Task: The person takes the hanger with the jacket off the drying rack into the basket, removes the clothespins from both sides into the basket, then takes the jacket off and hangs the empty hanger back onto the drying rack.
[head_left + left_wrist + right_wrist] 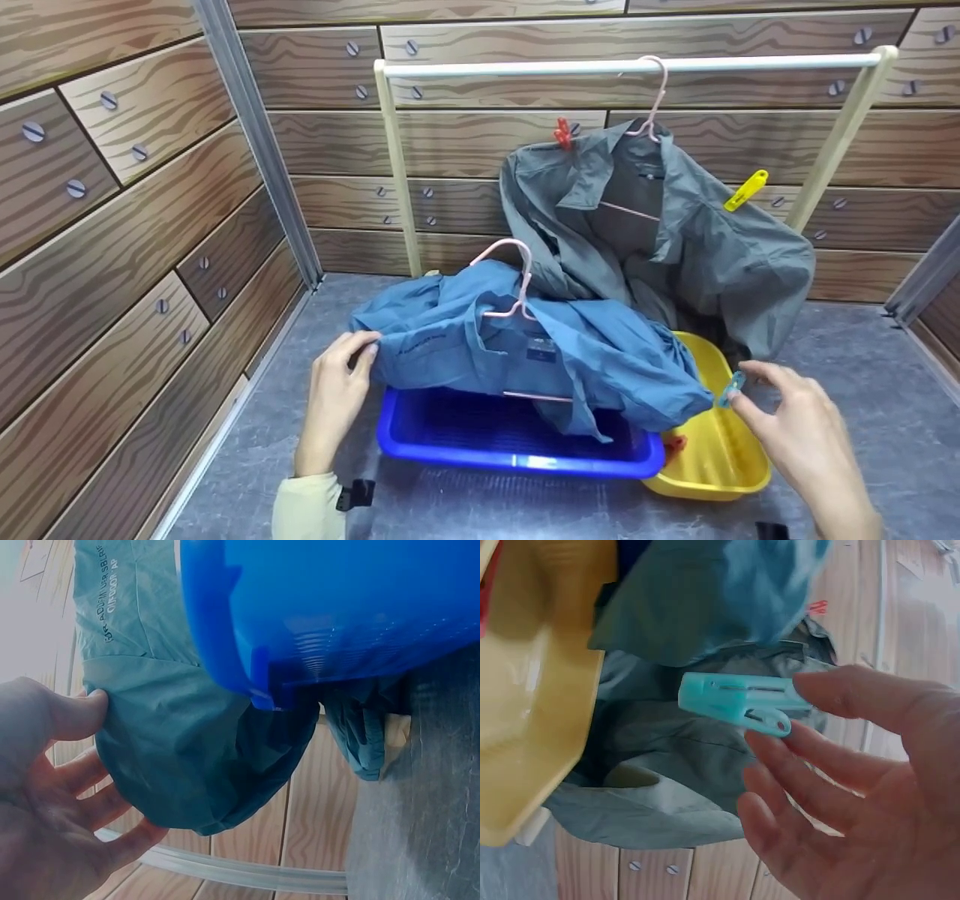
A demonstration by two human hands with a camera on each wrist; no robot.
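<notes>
A blue shirt (pixel 450 341) on a pink hanger (pixel 517 292) lies draped over the blue basket (pixel 517 463). At the shirt's left end, my left hand (pixel 341 390) pinches the cloth edge between thumb and fingers; the left wrist view shows the thumb on the shirt (pixel 172 735) and the other fingers behind it. My right hand (pixel 802 427) pinches a light-blue clothespin (pixel 735 697) by its tail ends, just off the shirt's right end. Beneath that hand stands a yellow basket (pixel 712 491), partly covered by the shirt.
Behind, a grey shirt (pixel 705 210) hangs from a white rail (pixel 510 69) with a red clothespin (pixel 562 133) and a yellow clothespin (pixel 746 190) on its shoulders. Something red (pixel 675 448) lies in the yellow basket. Wood-patterned walls (pixel 135 225) enclose the grey table.
</notes>
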